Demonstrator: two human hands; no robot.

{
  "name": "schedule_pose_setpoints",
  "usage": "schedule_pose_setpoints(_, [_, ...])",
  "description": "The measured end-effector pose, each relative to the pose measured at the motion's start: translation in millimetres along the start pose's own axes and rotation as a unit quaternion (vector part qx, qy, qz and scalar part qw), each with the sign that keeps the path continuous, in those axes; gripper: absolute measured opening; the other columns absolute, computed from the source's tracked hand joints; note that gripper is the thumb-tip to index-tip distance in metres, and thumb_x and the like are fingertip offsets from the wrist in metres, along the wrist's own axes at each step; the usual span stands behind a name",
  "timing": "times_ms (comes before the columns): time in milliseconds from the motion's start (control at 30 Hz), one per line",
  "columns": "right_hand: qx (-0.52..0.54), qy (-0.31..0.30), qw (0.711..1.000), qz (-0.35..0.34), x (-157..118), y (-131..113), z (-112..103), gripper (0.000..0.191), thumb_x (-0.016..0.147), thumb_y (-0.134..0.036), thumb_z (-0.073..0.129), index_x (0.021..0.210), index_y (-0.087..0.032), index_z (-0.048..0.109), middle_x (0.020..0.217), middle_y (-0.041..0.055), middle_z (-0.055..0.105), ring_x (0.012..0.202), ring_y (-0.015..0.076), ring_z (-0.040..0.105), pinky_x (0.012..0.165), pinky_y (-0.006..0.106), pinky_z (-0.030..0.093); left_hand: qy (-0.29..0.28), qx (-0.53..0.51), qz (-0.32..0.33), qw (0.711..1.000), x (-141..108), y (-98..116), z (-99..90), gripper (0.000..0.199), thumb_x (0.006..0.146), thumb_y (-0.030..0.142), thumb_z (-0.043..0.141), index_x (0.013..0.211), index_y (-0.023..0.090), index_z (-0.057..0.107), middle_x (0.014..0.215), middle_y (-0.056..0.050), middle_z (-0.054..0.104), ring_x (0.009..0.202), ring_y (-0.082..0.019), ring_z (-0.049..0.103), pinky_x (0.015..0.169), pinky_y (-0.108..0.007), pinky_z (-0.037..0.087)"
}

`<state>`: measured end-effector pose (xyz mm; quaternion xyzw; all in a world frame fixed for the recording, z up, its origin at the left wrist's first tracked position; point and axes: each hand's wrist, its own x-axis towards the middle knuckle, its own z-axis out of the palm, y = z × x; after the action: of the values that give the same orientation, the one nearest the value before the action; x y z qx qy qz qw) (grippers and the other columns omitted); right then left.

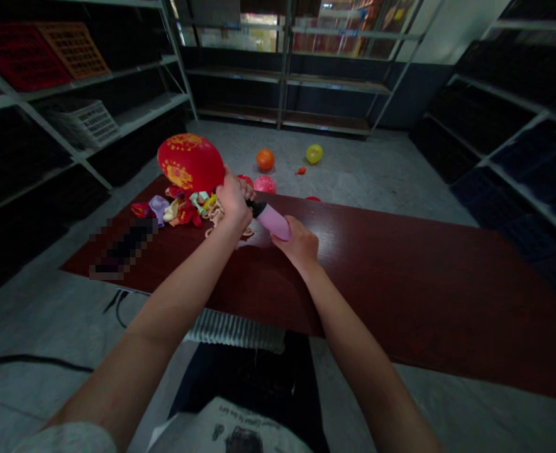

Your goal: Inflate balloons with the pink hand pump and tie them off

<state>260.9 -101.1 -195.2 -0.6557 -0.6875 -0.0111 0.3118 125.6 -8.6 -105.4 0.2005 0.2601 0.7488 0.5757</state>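
Observation:
A partly or fully inflated red balloon [190, 162] with yellow print sits to the left of my left hand [234, 200], whose fingers are closed around its neck. That neck meets the black nozzle end of a pink hand balloon pump [274, 221]; the exact join is hidden behind my fingers. My right hand [302, 244] is wrapped around the pump's near end, over the table. Beneath the red balloon lies a pile of limp balloons [178, 211] in red, lilac, cream and yellow. Beige, cord-like pieces [216, 215] lie beside them, partly covered by my left hand.
The dark red table [400, 277] runs across to the right. A blurred-out dark object [126, 246] lies at its left end. On the floor beyond are an orange balloon [265, 160], a yellow balloon [314, 154] and a pink balloon [265, 184]. Shelving [282, 78] stands around.

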Motion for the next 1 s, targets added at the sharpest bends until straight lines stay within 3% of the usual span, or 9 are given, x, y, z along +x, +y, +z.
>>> schedule_pose_setpoints(100, [-0.013,-0.017,0.999,-0.043,-1,-4,0,0.046,0.086,-0.044,0.069,0.126,-0.022,0.064,0.115,0.0072,0.076,0.095,0.0237,0.072,0.071,0.030,0.049,0.074,-0.005,-0.002,0.997,3,17,-12.0,0.050,0.112,0.040,0.037,0.067,0.022,0.027,0.049,0.007,0.020,0.037,-0.011,0.020,0.042,-0.027,0.020])
schedule_pose_setpoints(200, [-0.024,-0.011,0.997,-0.076,-2,-5,1,0.045,0.087,-0.045,0.069,0.125,-0.022,0.065,0.114,0.0081,0.077,0.092,0.0234,0.073,0.073,0.031,0.048,0.111,0.000,0.027,0.993,7,39,-21.5,0.050,0.113,0.042,0.034,0.068,0.023,0.023,0.051,0.008,0.016,0.038,-0.011,0.018,0.044,-0.028,0.018])
schedule_pose_setpoints(433, [-0.049,0.005,0.990,-0.135,-4,-5,2,0.042,0.088,-0.047,0.068,0.120,-0.020,0.066,0.107,0.0087,0.077,0.088,0.0233,0.073,0.073,0.031,0.048,0.131,0.001,0.072,0.989,18,104,-38.9,0.053,0.114,0.047,0.031,0.070,0.021,0.018,0.051,0.007,0.016,0.042,-0.010,0.017,0.050,-0.030,0.016])
schedule_pose_setpoints(633, [-0.091,0.052,0.980,-0.169,-7,-8,3,0.041,0.086,-0.044,0.071,0.119,-0.019,0.067,0.100,0.0076,0.078,0.082,0.0221,0.071,0.070,0.031,0.047,0.134,-0.014,0.095,0.986,12,151,-37.7,0.053,0.114,0.046,0.034,0.070,0.020,0.022,0.049,0.007,0.018,0.041,-0.010,0.017,0.049,-0.029,0.015])
schedule_pose_setpoints(800, [-0.102,0.124,0.975,-0.151,-3,-4,-4,0.039,0.088,-0.038,0.067,0.121,-0.018,0.065,0.104,0.0099,0.076,0.087,0.0236,0.070,0.075,0.033,0.049,0.087,-0.004,0.139,0.987,6,153,-20.4,0.053,0.112,0.046,0.039,0.068,0.022,0.022,0.049,0.005,0.018,0.040,-0.013,0.021,0.046,-0.033,0.018])
schedule_pose_setpoints(1000, [-0.094,0.128,0.984,-0.087,2,13,-13,0.042,0.083,-0.037,0.068,0.120,-0.017,0.065,0.100,0.0109,0.075,0.086,0.0254,0.070,0.074,0.035,0.051,0.035,0.032,0.143,0.989,12,120,14.0,0.052,0.113,0.051,0.033,0.069,0.023,0.023,0.052,0.006,0.019,0.042,-0.012,0.027,0.050,-0.031,0.020])
